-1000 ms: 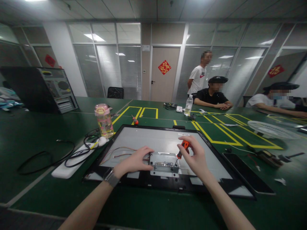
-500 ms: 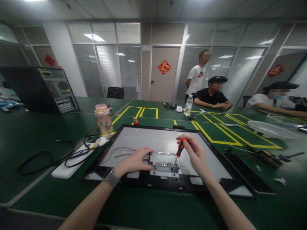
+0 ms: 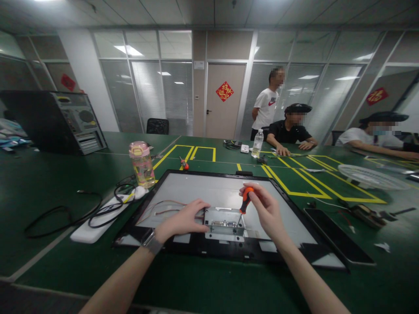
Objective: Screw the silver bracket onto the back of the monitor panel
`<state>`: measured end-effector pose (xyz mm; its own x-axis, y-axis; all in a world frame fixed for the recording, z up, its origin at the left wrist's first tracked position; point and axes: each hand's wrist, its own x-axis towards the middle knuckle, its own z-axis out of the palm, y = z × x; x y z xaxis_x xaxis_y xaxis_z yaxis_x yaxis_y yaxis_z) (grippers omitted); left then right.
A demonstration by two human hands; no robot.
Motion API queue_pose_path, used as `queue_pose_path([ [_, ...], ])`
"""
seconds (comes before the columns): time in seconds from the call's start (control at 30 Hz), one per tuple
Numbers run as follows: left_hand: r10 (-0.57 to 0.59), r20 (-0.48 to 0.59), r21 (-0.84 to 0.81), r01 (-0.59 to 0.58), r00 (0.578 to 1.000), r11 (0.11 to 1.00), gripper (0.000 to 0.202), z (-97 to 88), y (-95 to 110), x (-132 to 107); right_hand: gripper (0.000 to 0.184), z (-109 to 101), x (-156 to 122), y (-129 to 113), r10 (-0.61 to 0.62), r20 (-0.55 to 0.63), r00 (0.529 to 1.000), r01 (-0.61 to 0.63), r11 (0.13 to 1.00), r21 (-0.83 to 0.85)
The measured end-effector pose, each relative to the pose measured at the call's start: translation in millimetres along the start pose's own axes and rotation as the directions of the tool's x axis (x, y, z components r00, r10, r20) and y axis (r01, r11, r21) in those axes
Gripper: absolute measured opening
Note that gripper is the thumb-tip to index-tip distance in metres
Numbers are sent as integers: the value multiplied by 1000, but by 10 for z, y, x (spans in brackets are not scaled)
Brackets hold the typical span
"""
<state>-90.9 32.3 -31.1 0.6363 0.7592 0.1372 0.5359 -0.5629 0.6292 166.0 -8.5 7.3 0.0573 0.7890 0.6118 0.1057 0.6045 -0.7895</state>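
A monitor panel lies face down on the green table, black frame around a pale grey back. A small metal circuit-board cover sits near its front edge, with thin coloured wires running left from it. My left hand rests flat on the panel, fingertips against the cover's left edge, a watch on the wrist. My right hand is closed on an orange-and-black screwdriver, held nearly upright with its tip down on the cover's right side.
A pink-lidded bottle, black cables and a white board lie at left, a PC case beyond. A second screwdriver lies further back. A dark panel and fan grille are at right. Three people are at the far right side.
My right hand tilted the screwdriver more upright and turned it slightly on the cover. My left hand stayed put. The standing person at the back shifted left.
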Motion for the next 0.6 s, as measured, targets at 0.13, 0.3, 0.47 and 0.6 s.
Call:
queue_pose_path([
  [0.13, -6, -6, 12, 6, 1000, 1000, 64, 1, 2, 3, 16, -41, 14, -38, -52, 2, 999, 52, 997, -52],
  [0.3, -1, 0, 14, 1, 1000, 1000, 63, -1, 0, -1, 18, -97, 42, 21, 6, 7, 1000, -6, 1000, -6],
  [0.47, -1, 1, 12, 1, 1000, 1000, 63, -1, -8, -2, 18, -86, 51, 55, -5, 7, 1000, 5, 998, 60],
  [0.6, -3, 5, 0, 3, 1000, 1000, 62, -3, -4, -4, 14, -88, 41, 68, 27, 15, 1000, -28, 998, 64],
])
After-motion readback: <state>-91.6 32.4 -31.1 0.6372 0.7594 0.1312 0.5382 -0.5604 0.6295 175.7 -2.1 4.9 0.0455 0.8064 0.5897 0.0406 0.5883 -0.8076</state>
